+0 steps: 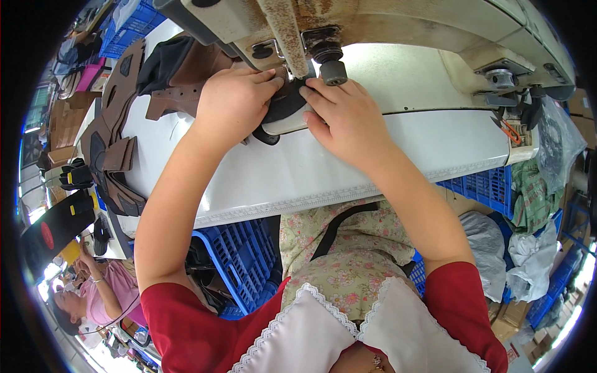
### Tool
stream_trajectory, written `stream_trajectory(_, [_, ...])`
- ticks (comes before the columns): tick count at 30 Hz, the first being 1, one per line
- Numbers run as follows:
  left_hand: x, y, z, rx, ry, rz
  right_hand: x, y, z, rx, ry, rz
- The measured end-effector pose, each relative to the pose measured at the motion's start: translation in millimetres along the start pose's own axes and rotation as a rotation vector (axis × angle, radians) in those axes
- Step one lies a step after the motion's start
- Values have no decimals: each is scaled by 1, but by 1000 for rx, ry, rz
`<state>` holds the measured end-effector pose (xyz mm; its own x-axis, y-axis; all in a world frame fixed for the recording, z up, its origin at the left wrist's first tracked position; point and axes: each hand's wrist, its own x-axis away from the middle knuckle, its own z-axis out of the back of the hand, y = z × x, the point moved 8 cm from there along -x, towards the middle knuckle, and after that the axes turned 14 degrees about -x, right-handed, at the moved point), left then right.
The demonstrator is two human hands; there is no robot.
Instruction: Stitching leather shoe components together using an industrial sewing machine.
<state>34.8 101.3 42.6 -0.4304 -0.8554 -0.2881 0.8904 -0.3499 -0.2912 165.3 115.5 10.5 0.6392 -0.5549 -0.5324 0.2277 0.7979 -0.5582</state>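
Note:
A brown and black shoe upper (pixel 288 104) lies under the head of a sewing machine (pixel 373 25), close to the needle area. My left hand (pixel 235 102) grips its left side, fingers curled and pressed together near the presser foot. On the other side, my right hand (pixel 349 121) has its fingertips resting against the piece's black edge. The right thumb stands apart from the fingers, which are stretched forward. The machine's arm and my fingers hide part of the seam area. More brown leather with black lining (pixel 180 71) is bunched to the left of my left hand.
Brown cut pieces (pixel 115 133) pile along the table's left side. A ruler strip (pixel 298 202) runs along the front edge. Blue crates (pixel 239 264) stand below. Orange-handled snippers (pixel 511 132) lie at the right end. Another person (pixel 102 295) sits at far left.

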Motion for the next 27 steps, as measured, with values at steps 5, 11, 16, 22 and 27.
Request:
stream_trajectory(5, [0, 2, -1, -19, 57, 40, -1, 1, 2, 38, 11, -2])
stream_trajectory(11, [0, 1, -4, -53, 20, 69, -1, 1, 2, 89, 4, -11])
stream_trajectory(16, [-2, 5, -5, -95, 9, 55, -1, 1, 2, 82, 21, -22])
stream_trajectory(22, [-6, 10, -7, -178, -26, 90, -2, 6, 1, 86, 19, -40])
stream_trajectory(27, [-8, 11, -7, -193, -19, 95, -4, 7, 2, 69, 20, -54])
